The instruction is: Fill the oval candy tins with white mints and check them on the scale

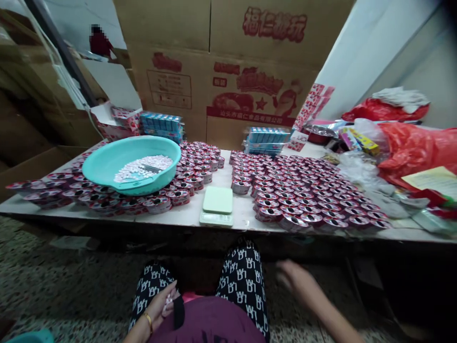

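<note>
My left hand (162,303) rests over my lap with its fingers curled around small pale pink-white candy pellets (167,301). A black strip (179,312) lies right beside those fingers; whether it is held I cannot tell. My right hand (290,276) hangs below the table edge, right of my knee, smeared by motion, so its fingers are unclear. On the table in front of me is a pale green digital scale (217,201) with a bare platform. Left of it, a turquoise basin (103,178) holds many similar pellets and a grey scoop-like piece (152,168).
Rows of round red-and-silver containers (293,222) cover both table sides; the basin sits on some. Blue packs (268,138) stand behind, before a large cardboard sheet (185,28). Red plastic bags (421,152) lie at right. A person (100,44) is in the far background.
</note>
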Available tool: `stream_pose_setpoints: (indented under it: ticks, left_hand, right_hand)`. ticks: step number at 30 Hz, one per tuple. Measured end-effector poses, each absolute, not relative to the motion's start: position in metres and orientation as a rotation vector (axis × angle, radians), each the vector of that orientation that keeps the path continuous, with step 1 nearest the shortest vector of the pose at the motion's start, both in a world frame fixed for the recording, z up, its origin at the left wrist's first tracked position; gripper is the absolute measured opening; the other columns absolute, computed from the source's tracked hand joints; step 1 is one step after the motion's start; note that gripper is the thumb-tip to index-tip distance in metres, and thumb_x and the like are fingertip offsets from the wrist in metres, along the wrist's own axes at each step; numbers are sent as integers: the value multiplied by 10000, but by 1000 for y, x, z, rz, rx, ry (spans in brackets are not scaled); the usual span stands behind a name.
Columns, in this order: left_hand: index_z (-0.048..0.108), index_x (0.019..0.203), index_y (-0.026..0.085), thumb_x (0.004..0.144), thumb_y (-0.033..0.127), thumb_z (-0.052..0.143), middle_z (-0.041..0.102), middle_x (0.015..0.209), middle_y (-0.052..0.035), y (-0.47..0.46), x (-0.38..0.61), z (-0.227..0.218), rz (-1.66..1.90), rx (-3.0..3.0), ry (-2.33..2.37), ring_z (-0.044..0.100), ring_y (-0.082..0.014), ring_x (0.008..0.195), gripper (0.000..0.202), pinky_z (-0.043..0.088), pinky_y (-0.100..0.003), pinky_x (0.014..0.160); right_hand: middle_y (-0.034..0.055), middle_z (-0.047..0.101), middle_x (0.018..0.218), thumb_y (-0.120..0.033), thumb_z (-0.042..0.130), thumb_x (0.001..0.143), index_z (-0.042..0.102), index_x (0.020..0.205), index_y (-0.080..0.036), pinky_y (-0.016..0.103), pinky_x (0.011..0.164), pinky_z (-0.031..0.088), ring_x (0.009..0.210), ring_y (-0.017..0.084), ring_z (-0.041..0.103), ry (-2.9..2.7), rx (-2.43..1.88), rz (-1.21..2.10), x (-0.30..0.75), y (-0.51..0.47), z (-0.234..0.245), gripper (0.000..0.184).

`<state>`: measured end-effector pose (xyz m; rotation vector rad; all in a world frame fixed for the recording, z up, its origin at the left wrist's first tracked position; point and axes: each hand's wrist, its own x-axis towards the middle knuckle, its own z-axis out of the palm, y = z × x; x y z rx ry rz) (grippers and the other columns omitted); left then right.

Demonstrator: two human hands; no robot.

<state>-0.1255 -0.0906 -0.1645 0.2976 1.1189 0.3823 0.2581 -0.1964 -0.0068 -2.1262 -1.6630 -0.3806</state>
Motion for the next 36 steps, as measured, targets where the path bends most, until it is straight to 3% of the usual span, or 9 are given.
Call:
stream_pose_setpoints:
  ticks: [5, 10, 18, 23, 27, 31, 33, 36]
  left_hand:
    - [312, 494, 154, 563, 412, 659, 283, 373, 90, -97, -129, -164, 405, 208, 1038, 172, 18, 282, 438, 63, -109, 287]
    - [355, 547, 141, 702, 317, 567, 366, 458, 65, -97, -139, -150, 539, 23, 973, 194, 26, 293, 316, 95, -98, 281]
    - [469, 712, 125, 788, 214, 447, 490, 638, 1, -62, -102, -78, 673, -53, 742, 386, 1, 415, 119, 272, -86, 333]
    - [532, 820, 108, 795, 219, 428, 602, 770, -61, -56, -71, -46, 641, -12, 771, 568, -74, 638, 154, 455, -174, 563]
    - [537, 952, 93, 799, 210, 412, 615, 926, -99, -62, -63, -39, 650, 3, 686, 579, -147, 867, 230, 445, -265, 769]
    - [544, 994, 90, 788, 222, 422, 622, 913, -87, -71, -55, -46, 599, 24, 643, 590, -143, 798, 273, 438, -281, 764]
    - [541, 1015, 85, 787, 237, 416, 610, 956, -99, -76, -51, -51, 564, 41, 641, 584, -158, 826, 301, 434, -284, 761]
    - [537, 1019, 71, 797, 268, 390, 592, 1001, -119, -81, -48, -57, 539, 51, 622, 560, -189, 907, 331, 416, -307, 795]
  right_hand:
    - [95, 534, 1006, -283, 467, 779, 575, 975, -194, 320, 741, 369, 869, 207, 465, -1911, -2302, -588, 294, -134, 12, 241]
    - [66, 518, 982, -204, 452, 775, 596, 758, -204, 315, 723, 297, 852, 197, 415, -2087, -2273, -609, 292, -104, 15, 145]
    - [77, 499, 955, -183, 362, 817, 576, 775, -177, 321, 749, 239, 854, 193, 375, -2190, -1990, -628, 207, -33, 57, 218]
    - [87, 508, 897, -177, 371, 818, 587, 775, -162, 325, 741, 248, 843, 193, 387, -2378, -1925, -447, 181, 18, 55, 220]
    - [95, 497, 991, -232, 359, 840, 542, 977, -160, 320, 746, 292, 881, 195, 403, -2302, -1842, -255, 146, -18, 44, 240]
    - [78, 484, 1061, -290, 494, 770, 446, 1122, -174, 299, 749, 354, 871, 182, 426, -2540, -1415, 220, 90, -88, 14, 374]
    - [99, 467, 1089, -269, 555, 722, 422, 1139, -152, 319, 770, 367, 908, 200, 419, -2525, -1410, 342, 72, -111, -2, 453]
    - [72, 490, 1009, -251, 542, 738, 465, 1062, -168, 292, 750, 392, 884, 178, 426, -2430, -1459, 502, 69, -123, -16, 343]
